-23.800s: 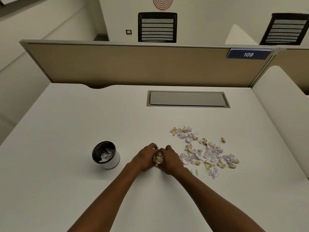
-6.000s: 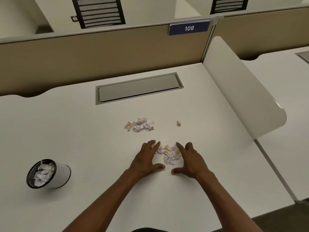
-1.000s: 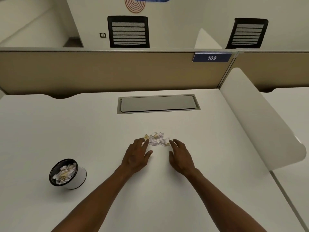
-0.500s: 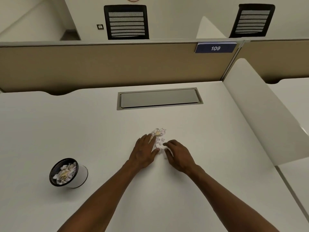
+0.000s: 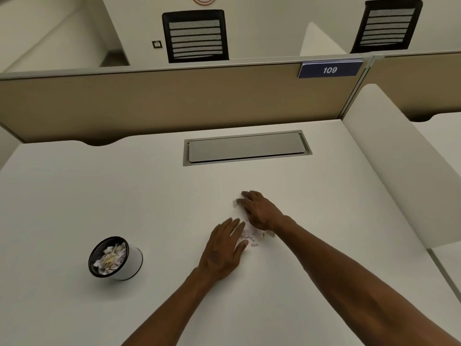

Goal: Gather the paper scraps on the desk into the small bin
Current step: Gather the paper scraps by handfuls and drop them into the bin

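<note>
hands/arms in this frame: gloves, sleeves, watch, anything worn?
Nothing worn. The left hand and right hand are bare, with no gloves, rings or watch visible. Both forearms are bare to the frame edge, with no sleeve in view.

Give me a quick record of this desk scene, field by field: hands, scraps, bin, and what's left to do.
left hand: flat on the desk, palm down, fingers at the near edge of the scraps
right hand: spread over the scraps from the far side, holding nothing
paper scraps: one small loose pile between the hands, partly covered
small bin: upright on the desk, left of the hands, already holding scraps
desk: white, grey cable hatch at the back
remaining: sweep up this last pile and drop it in the bin
</note>
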The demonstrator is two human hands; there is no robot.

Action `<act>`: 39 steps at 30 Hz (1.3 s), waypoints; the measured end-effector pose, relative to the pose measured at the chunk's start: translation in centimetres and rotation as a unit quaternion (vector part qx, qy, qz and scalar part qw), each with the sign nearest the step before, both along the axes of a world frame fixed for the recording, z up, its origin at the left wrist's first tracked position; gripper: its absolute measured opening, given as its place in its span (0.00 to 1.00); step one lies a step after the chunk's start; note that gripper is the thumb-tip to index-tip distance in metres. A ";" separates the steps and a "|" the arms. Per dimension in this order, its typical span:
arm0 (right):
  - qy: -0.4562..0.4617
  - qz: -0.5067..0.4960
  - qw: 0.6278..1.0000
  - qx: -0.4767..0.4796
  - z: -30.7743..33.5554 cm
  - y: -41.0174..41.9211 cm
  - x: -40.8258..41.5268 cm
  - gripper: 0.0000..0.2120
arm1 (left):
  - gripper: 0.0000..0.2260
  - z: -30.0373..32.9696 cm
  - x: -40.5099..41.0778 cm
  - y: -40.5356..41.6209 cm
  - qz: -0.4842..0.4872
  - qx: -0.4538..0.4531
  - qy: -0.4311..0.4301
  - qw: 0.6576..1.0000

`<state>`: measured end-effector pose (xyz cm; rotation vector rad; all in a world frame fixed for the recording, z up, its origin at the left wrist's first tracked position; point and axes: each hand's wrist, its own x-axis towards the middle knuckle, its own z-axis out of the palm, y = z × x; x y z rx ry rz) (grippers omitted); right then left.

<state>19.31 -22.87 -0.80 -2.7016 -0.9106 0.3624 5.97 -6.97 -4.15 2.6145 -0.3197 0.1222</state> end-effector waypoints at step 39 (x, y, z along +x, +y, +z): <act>0.108 -0.210 0.968 0.090 -0.8 -3.7 -9.8 0.25 | 0.23 -0.2 -0.4 -2.3 0.071 -0.126 0.077 0.986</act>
